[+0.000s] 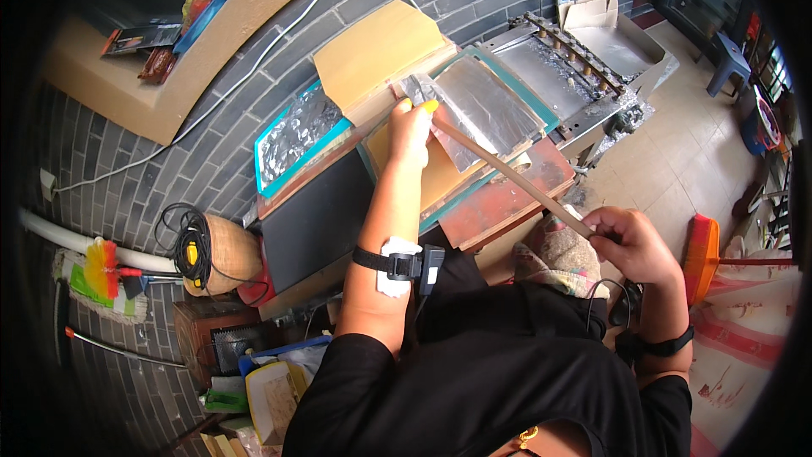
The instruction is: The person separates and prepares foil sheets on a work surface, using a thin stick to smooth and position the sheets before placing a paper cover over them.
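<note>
A long thin flat strip (514,176), brown and apparently wooden, runs between my two hands. Its near end is pinched between the thumb and fingers of my right hand (625,244). My left hand (412,130), with yellow on a fingertip or thumb, closes around the far end, at the edge of a crinkled silver foil sheet (444,117); whether it also grips the foil is hard to tell. More foil (488,101) lies flat on a teal-edged board (545,115). Tan sheets (380,57) lean open behind my left hand, and another tan sheet (438,187) lies under it.
A teal tray (259,168) of silver foil pieces stands at the left. A metal machine with a roller bar (574,54) adjoins the board at the back right. A red-brown wooden board (514,193) lies nearer me. An orange broom (701,260) is at the right, a wicker basket (231,254) at the left.
</note>
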`<state>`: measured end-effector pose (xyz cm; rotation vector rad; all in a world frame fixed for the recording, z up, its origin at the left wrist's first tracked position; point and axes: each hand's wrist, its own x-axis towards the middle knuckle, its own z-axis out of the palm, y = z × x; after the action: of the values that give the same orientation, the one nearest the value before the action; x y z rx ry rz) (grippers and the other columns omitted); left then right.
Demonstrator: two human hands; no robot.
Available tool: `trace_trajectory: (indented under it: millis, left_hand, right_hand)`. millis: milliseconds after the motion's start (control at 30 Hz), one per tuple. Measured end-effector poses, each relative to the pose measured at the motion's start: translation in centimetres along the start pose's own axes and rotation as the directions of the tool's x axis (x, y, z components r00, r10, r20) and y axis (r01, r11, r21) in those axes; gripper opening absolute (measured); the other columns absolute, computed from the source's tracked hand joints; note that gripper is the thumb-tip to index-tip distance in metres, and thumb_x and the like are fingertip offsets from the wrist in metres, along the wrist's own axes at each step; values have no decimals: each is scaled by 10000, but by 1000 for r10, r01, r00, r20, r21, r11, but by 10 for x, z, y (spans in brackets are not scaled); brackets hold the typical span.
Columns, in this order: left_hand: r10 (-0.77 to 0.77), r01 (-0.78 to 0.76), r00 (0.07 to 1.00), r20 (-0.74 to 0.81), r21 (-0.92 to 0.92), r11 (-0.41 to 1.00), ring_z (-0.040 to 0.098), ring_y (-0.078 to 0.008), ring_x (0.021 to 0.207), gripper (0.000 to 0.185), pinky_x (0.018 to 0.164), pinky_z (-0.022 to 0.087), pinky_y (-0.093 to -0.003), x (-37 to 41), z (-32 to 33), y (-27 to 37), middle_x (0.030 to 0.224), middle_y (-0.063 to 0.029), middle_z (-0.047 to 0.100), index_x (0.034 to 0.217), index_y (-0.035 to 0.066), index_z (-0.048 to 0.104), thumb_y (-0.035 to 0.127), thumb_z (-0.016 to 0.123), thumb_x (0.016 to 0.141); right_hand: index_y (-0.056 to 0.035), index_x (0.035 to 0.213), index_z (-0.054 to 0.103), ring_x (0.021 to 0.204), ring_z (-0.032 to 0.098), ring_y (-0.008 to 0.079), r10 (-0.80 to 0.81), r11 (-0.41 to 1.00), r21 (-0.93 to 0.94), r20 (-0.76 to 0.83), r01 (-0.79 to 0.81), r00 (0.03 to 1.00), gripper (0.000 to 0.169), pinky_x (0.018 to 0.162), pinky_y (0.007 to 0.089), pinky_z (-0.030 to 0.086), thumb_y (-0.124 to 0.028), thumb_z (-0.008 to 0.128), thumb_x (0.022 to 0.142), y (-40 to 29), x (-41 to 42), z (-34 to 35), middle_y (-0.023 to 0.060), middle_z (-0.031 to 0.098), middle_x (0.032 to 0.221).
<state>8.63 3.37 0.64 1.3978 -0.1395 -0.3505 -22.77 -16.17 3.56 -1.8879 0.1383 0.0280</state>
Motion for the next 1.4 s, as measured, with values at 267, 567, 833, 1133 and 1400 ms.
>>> trace_trajectory:
  millis: [267,567,833,1133,1400]
  left_hand:
    - [77,-72,997,20,-185,980,606,-167,865,332,750,491,-280,-13,-62,21,957,-73,603,1135,-22,487,-1,600,824]
    - [234,-218,971,35,-253,942,566,-208,1006,309,905,431,-335,-58,-215,61,1054,-73,604,1137,62,541,27,574,832]
    - [213,-233,970,-114,-206,950,532,-191,1095,340,958,386,-305,-101,-320,48,1149,-79,593,1177,14,537,25,541,837]
    - [0,-6,987,-163,-35,999,589,-172,983,326,871,445,-291,-114,-377,16,1071,-69,629,1173,13,556,15,542,847]
    - [-128,176,961,-246,182,967,633,-174,827,270,774,491,-296,-104,-411,5,969,-69,662,1109,-7,597,26,552,844]
  right_hand:
    - [43,1000,572,583,510,54,90,981,179,-68,-77,994,180,533,215,411,35,523,827,-9,-6,-16,-2,550,676]
    - [46,969,581,603,517,63,135,981,149,-79,-122,988,157,539,228,423,20,521,826,-5,6,-10,2,546,687]
    - [29,976,576,558,484,53,118,988,109,-43,-113,992,159,501,219,385,19,519,828,-6,21,2,-2,535,651]
    - [29,980,571,572,475,46,160,980,121,-27,-156,987,159,502,203,359,26,517,830,-16,31,15,-6,529,645]
    - [15,991,559,466,401,24,148,986,84,-39,-144,988,173,407,185,282,36,480,838,-12,37,24,-8,507,614]
